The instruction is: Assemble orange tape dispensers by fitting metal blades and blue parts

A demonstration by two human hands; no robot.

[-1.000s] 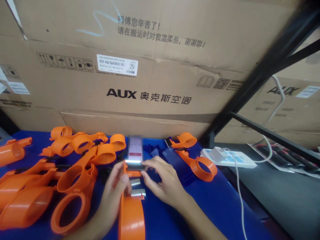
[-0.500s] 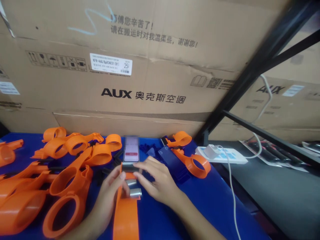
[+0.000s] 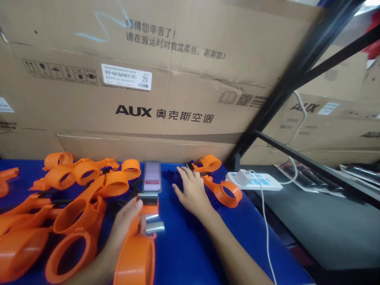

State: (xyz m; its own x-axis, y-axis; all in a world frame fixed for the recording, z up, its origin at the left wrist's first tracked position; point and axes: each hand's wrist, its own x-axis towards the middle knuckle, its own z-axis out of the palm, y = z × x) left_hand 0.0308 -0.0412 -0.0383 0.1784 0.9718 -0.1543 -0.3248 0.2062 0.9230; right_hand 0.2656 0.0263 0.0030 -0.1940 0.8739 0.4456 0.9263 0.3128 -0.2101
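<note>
My left hand [image 3: 127, 219] grips an orange dispenser [image 3: 136, 253] near the table's middle, my right [image 3: 191, 190], empty and loosely spread, hovers by small dark-blue pieces [image 3: 170, 174], a phone [image 3: 152, 177] lies beyond, orange holders [image 3: 74, 213] crowd the blue table [image 3: 184, 253], and a big carton [image 3: 166, 95] walls the back.

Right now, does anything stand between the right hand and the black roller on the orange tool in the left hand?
Nothing visible stands between the right hand and the black roller. The phone lies just beyond the roller, and a silver piece sits on its near side, both off the direct line.
</note>
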